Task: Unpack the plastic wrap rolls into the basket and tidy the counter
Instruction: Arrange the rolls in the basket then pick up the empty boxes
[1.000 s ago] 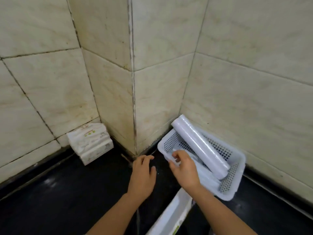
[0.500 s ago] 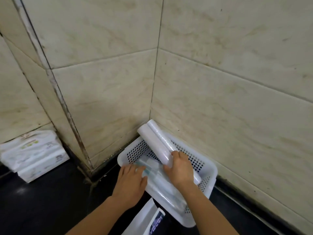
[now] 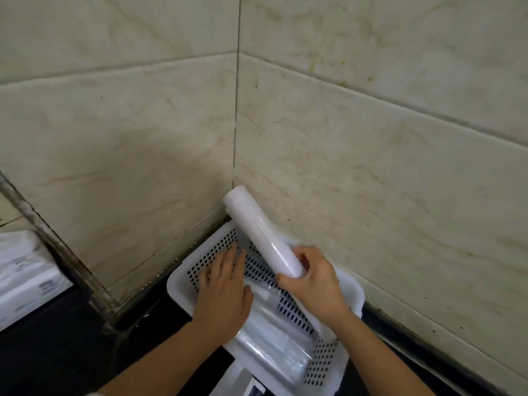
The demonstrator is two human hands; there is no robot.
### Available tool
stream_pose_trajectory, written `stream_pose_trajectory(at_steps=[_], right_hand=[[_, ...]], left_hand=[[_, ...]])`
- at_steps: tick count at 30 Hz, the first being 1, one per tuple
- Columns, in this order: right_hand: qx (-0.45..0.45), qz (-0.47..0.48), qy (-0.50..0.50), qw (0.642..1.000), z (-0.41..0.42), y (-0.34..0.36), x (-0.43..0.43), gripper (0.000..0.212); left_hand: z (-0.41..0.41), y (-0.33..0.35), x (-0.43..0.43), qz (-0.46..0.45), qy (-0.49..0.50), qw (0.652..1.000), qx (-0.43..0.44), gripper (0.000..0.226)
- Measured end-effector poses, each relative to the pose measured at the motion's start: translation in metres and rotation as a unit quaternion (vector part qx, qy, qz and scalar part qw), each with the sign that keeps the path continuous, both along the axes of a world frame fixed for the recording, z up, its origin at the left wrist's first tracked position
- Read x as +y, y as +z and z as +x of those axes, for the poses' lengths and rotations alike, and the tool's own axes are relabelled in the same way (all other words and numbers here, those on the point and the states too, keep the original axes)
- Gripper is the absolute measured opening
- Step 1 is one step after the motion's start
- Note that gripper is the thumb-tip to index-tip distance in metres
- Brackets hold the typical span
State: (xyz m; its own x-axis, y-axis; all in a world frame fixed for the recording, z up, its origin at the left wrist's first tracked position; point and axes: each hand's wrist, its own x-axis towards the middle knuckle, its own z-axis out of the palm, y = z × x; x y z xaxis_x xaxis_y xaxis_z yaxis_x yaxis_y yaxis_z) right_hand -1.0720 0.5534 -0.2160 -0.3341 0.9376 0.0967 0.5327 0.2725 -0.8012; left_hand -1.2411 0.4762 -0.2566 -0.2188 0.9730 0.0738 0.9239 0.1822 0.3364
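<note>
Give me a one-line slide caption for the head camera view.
Right hand lifts a plastic wrap roll above the white basket; left hand rests inside.

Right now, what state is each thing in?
White plastic wrap roll: tilted, far end up at the wall corner, gripped by right hand.
White perforated plastic basket: upright on black counter.
Clear-wrapped roll: lying in basket.
Left hand: flat, open, in the basket.

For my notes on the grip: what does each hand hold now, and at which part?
The right hand grips the white roll at its near, lower end. The left hand lies flat inside the basket, gripping nothing.
</note>
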Motion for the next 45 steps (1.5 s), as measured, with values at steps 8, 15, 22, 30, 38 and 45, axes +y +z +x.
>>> stream_pose_trajectory(at_steps=[8,15,22,30,38,45], right_hand=[[-0.141,0.125,-0.026,0.982,0.008,0.035,0.019,0.045],[-0.198,0.145,-0.007,0.969,0.002,0.022,0.019,0.046],[-0.174,0.085,0.02,0.981,-0.011,-0.009,0.022,0.04],[-0.165,0.113,0.008,0.98,-0.01,-0.029,0.022,0.033],[-0.044,0.052,-0.007,0.998,-0.006,-0.006,0.002,0.021],[-0.223,-0.144,0.201,0.943,0.011,0.013,-0.047,0.071]], left_hand=[[-0.004,-0.005,0.051,-0.017,-0.154,0.979,0.134,0.073],[-0.012,0.006,0.027,0.077,-0.121,0.983,0.115,0.063],[-0.02,0.02,0.023,0.077,-0.132,0.985,0.073,0.023],[-0.018,0.01,0.032,0.035,-0.127,0.99,0.048,0.024],[-0.028,0.015,0.027,0.087,-0.125,0.978,-0.143,0.021],[-0.059,-0.003,0.002,-0.043,-0.101,0.978,-0.175,0.026]])
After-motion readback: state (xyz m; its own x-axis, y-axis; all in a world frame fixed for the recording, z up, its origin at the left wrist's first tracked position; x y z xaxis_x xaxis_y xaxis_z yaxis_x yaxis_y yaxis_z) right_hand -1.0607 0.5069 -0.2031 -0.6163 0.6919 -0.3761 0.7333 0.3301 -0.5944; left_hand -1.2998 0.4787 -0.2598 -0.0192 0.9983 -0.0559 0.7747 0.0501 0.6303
